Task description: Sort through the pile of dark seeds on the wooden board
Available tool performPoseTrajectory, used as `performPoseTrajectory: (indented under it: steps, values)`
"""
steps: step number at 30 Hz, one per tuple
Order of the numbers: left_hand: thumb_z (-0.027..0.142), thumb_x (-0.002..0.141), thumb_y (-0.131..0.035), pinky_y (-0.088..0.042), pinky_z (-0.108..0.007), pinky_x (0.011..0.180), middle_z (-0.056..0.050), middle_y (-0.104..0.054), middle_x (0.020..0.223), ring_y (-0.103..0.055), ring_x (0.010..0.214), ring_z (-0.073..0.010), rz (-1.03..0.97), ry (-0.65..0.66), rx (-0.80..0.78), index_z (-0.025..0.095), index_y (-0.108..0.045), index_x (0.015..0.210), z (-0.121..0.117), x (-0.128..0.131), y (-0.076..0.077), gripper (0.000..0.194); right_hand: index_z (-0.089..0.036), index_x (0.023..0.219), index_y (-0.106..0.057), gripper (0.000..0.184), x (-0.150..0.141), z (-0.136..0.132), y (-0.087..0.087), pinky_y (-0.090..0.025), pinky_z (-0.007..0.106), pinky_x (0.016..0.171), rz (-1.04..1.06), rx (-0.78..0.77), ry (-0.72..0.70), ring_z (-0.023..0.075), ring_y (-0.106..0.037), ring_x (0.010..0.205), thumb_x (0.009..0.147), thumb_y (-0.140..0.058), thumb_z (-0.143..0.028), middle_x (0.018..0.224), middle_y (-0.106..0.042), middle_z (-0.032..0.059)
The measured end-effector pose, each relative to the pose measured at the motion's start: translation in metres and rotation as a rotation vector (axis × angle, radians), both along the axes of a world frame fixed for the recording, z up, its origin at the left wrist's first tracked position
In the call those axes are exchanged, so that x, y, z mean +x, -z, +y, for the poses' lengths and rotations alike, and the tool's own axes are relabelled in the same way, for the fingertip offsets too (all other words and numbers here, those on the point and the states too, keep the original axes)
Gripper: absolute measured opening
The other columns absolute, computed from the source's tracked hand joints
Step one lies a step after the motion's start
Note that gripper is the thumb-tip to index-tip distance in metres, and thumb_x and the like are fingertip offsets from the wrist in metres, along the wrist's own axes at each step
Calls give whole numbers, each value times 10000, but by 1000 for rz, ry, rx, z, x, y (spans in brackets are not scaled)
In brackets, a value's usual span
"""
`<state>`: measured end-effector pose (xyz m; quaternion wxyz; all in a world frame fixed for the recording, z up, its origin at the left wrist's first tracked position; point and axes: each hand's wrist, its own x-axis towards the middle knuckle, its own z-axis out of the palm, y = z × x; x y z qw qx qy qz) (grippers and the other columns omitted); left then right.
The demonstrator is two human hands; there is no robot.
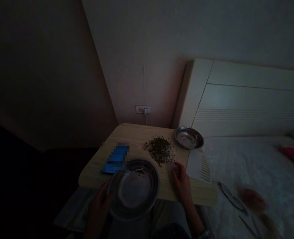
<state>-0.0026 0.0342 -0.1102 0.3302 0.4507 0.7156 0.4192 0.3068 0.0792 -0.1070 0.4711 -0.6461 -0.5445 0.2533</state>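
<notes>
My left hand point(100, 202) grips the left rim of a shiny metal bowl point(134, 189), tilted over the table's front edge. A few dark bits lie inside it near the far wall. Loose on the tabletop is a spread pile of small dark green grains point(160, 149). At the pile's near right edge is my right hand point(180, 179), its fingers curled together. Something pale and thin shows at the fingertips, too dim to name. Beyond that hand stands a second metal bowl point(189, 137), with a white slotted sheet point(199, 166) in front of it.
A phone with a blue screen point(117, 159) lies on the wooden table point(129, 131), left of the pile. On the bed point(226, 159) at right are glasses point(233, 197) and a blurred reddish-brown thing point(252, 199). A plug sits in the wall socket point(143, 109).
</notes>
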Motion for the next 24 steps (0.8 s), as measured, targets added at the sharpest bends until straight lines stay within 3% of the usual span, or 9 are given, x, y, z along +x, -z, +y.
performPoseTrajectory:
  steps: [7,20,24]
  values:
    - [432,708,-521,-453,-338,900,-94,-628,1178,-557,1098,-296,10,-32,41,172,-549,1128,0,7,-1,494,-163,1126,-517,342,1,-3,-2,-407,262,594,31,26,-5,166,-563,651,845,-430,-339,788,-621,38]
    - [496,747,-513,-500,-350,783,-90,-670,1080,-621,975,-297,13,-52,-60,200,-543,1129,0,18,-22,484,-165,1098,-527,329,3,0,-3,-390,267,587,40,34,30,166,-543,627,834,-420,-329,764,-610,30]
    - [460,791,-461,-468,-337,835,-62,-669,1073,-596,1016,-269,25,-43,61,231,-581,1060,1,14,-23,373,-166,1103,-525,331,4,-1,-3,-397,266,603,47,40,19,167,-550,650,830,-429,-327,778,-615,33]
